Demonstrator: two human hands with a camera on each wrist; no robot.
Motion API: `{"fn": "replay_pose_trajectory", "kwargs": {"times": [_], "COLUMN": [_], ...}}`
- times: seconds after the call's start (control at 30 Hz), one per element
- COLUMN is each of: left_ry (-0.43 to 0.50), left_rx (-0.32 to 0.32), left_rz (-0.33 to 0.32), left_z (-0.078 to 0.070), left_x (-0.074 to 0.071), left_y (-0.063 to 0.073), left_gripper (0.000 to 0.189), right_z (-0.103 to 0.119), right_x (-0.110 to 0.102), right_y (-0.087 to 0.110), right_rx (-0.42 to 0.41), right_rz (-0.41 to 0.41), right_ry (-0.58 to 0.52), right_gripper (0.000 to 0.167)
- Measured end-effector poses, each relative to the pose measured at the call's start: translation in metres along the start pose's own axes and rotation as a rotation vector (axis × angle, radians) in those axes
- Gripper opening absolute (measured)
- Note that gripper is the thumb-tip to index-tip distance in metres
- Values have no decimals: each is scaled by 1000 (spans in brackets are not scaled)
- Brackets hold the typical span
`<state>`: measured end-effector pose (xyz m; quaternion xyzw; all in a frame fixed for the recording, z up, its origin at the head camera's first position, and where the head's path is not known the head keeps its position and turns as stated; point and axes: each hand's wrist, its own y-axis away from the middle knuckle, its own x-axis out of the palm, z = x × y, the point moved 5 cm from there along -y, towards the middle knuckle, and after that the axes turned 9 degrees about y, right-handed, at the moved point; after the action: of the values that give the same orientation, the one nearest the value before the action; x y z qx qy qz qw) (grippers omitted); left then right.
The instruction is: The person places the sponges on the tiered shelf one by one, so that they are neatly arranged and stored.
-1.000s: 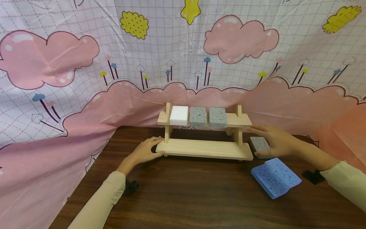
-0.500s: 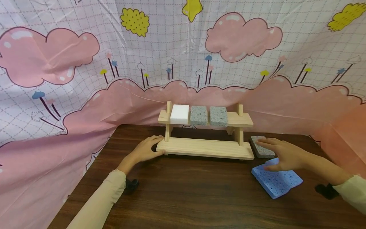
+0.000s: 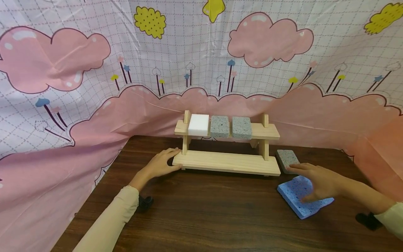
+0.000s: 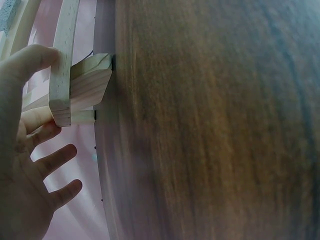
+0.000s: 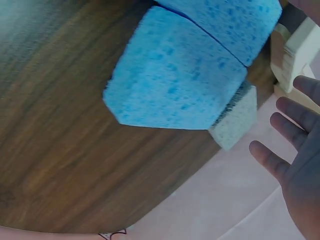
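Observation:
My left hand grips the left end of the lower board of a two-tier wooden shelf. In the left wrist view the thumb lies on one face of that board, with the index and middle fingers at its end and the other two fingers free. Over two overlapping blue sponges hovers my right hand, fingers spread and holding nothing. It hides part of the sponges in the head view; the right wrist view shows the front blue sponge uncovered. Just behind them lies a grey sponge, flat on the table.
On the upper tier, a white sponge block stands at the left, followed by two grey blocks. The dark wood table ends at a patterned cloth backdrop behind the shelf and along both sides.
My right hand has moved from over the grey sponge, rightward and toward me, to over the blue sponges. The left hand keeps its place on the shelf.

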<state>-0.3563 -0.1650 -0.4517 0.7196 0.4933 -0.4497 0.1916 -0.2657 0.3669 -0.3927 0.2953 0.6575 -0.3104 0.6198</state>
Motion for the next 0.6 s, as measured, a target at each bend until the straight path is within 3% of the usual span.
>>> {"fn": "replay_pose_trajectory", "kwargs": {"times": [0.23, 0.6], "left_ry": [-3, 2], "left_rx": [-4, -14], "left_rz": [4, 7], "left_z": [1, 1], "left_x": [0, 0], "left_y": [0, 0], "left_gripper": [78, 78], "right_z": [-2, -7], "right_x": [10, 19], "right_y": [11, 20], "right_rx": [22, 17], "right_rz": [85, 118], "right_ry": [-42, -78], "right_gripper": [108, 114]}}
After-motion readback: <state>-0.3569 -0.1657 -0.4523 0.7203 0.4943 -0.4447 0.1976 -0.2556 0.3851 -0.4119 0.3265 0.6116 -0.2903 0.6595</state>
